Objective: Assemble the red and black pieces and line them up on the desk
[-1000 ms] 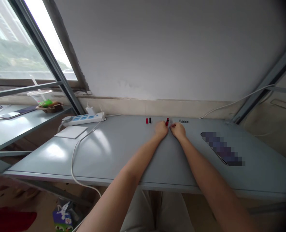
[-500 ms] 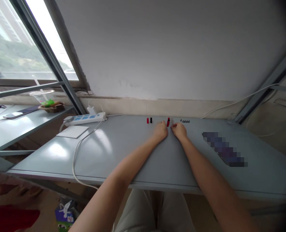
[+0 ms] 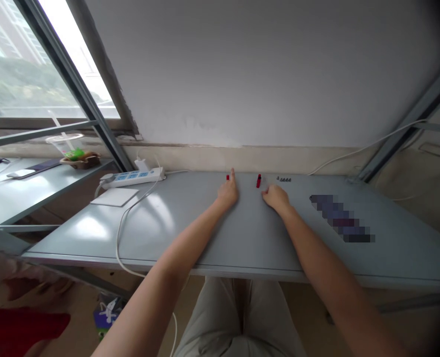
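along the far side of the smooth grey-blue table (image 3: 238,238), left of the middle of its far edge, a small bright red cylinder (image 3: 228,177) shows just beyond the left hand (image 3: 227,194). that hand has one finger stretched out toward the pale grey wall (image 3: 260,74), the rest folded under; its back hides the palm, so i cannot tell whether anything is held.

farther right, the right hand (image 3: 276,197) is curled narrow, thumb and forefinger drawn close together; whether something small sits between them, i cannot tell. just beyond its fingertips lies a small red-and-black oblong piece (image 3: 258,181), between the two hands but apart from the left one. right beside this piece are faint clear bits (image 3: 264,181), too small to make out. a short row of tiny dark pieces (image 3: 285,180) runs to the right of them, beyond the right hand.

well to the right lies a flat dark oblong slab (image 3: 341,218), blurred into blocks. at the far left sits a white power strip with blue sockets (image 3: 133,177), with a thin white square panel (image 3: 115,197) on its near side and a long white cable (image 3: 118,238) trailing over the near edge.
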